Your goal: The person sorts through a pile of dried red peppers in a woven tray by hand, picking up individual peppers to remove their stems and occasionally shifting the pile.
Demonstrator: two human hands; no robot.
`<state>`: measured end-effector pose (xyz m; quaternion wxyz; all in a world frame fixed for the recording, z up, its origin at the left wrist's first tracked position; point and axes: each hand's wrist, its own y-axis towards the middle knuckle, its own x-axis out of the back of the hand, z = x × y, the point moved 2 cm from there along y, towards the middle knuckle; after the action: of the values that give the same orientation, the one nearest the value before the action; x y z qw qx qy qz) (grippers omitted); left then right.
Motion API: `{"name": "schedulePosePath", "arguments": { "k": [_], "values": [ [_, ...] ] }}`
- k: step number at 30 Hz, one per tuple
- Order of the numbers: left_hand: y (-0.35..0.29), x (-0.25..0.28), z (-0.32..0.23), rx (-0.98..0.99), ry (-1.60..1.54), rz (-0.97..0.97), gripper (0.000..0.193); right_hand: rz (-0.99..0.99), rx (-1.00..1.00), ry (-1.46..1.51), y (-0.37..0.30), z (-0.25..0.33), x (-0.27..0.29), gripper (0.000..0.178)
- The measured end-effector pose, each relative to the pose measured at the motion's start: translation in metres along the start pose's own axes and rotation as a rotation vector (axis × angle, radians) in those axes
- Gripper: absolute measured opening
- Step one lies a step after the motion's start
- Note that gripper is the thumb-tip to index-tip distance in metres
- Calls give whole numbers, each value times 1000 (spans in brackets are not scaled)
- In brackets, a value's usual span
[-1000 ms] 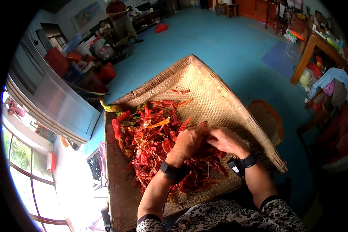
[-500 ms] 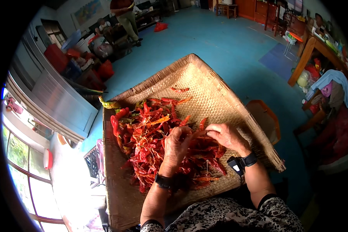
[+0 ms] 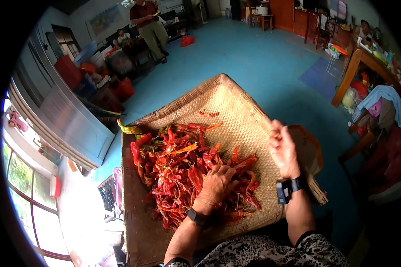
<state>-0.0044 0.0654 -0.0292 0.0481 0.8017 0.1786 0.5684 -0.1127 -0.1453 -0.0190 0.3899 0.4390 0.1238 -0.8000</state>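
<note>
A heap of dried red chili peppers (image 3: 176,173) fills the left and middle of a large woven basket (image 3: 243,109) in front of me. My left hand (image 3: 216,184), with a dark band at its wrist, rests palm down on the heap's right side. Its fingers are bent but somewhat apart, and the tips are partly hidden among the peppers. Raised by the basket's right rim is my right hand (image 3: 284,151), its fingers loosely curled and apart, slightly blurred. Nothing shows in it. A black device is strapped to that wrist.
An orange-rimmed container (image 3: 312,144) stands beyond the basket's right edge. Clothes hang over a wooden chair (image 3: 365,142) at right. A person (image 3: 149,26) stands at the back left, near bags and tubs. A pale door panel (image 3: 78,118) and bright windows are left.
My hands were together over the heap and are now apart. The left has lowered onto the peppers; the right has moved up and right to the rim.
</note>
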Motion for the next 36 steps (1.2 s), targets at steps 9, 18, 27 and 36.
{"name": "schedulePosePath", "arguments": {
  "k": [9,18,27,36],
  "values": [
    [2,13,6,189,-448,-303,17,686,108,-1554,-25,-65,-22,26],
    [-12,20,15,416,-809,-485,13,538,-1,-1304,-22,-51,-40,19],
    [-10,9,10,367,-992,-449,11,540,55,-1069,-29,-53,-46,21],
    [-11,8,13,413,-988,-425,17,456,182,-1220,-26,-46,-46,11]
  ]
}}
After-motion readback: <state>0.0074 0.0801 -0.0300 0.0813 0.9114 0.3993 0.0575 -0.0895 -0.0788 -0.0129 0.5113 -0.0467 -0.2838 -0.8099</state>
